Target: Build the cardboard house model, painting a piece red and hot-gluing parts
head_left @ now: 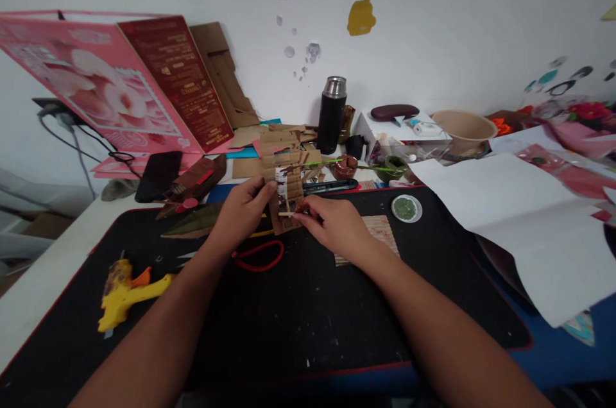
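Observation:
My left hand [245, 206] is closed on the edge of a brown corrugated cardboard piece [283, 164], tilted up in front of me and marked with dark paint and a white printed patch. Thumb and fingers of my right hand [332, 222] pinch a thin pale stick [287, 214], which lies across the cardboard's lower part. Just below the hands are red-handled scissors [260, 256], their blades partly behind my left forearm. A green leaf-shaped piece [192, 222] lies left of my left hand. Under my right wrist rests a ribbed cardboard square [380, 235].
A yellow glue gun [128, 296] lies on the black mat [289, 331] at left. Behind stand a black thermos [332, 116], paint jars [392, 167] and a pink box [120, 81]. At right are a small dish of green paint [407, 208] and white paper [524, 228].

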`<action>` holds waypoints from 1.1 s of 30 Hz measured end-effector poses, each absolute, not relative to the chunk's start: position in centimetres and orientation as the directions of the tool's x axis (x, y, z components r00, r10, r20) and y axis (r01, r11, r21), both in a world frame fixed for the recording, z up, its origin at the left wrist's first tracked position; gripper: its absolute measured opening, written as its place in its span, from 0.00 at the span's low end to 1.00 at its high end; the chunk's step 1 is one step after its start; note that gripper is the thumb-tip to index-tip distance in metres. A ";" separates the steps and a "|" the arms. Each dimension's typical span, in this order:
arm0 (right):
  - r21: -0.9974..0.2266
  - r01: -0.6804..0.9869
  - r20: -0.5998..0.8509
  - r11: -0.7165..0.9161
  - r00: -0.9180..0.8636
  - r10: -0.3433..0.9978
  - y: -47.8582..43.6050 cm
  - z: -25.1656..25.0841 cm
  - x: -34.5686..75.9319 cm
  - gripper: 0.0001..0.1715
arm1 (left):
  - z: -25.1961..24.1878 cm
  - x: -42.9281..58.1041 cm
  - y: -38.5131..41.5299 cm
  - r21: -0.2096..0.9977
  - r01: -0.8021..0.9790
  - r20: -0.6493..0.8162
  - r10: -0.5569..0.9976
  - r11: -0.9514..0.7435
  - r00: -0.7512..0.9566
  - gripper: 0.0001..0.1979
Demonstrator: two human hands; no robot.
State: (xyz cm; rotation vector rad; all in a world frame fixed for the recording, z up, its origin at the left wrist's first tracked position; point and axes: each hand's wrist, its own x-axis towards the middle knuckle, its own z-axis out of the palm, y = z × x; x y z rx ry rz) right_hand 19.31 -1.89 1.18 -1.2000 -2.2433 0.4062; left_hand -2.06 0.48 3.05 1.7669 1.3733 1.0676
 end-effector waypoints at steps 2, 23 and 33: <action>-0.482 0.662 0.343 0.574 -0.460 0.819 -1.9 1.2 19.3 0.10 | 3.1 -2.0 0.4 0.866 0.438 0.208 0.970 -0.244 0.128 0.15; -0.425 0.650 0.349 0.629 -0.524 0.777 -1.9 1.4 19.5 0.08 | 2.8 -2.2 0.4 0.887 0.423 0.123 0.978 -0.184 0.169 0.19; -0.442 0.640 0.343 0.629 -0.527 0.778 -1.9 1.3 19.5 0.09 | 3.0 -2.0 0.3 0.910 0.375 0.119 0.978 -0.177 0.173 0.18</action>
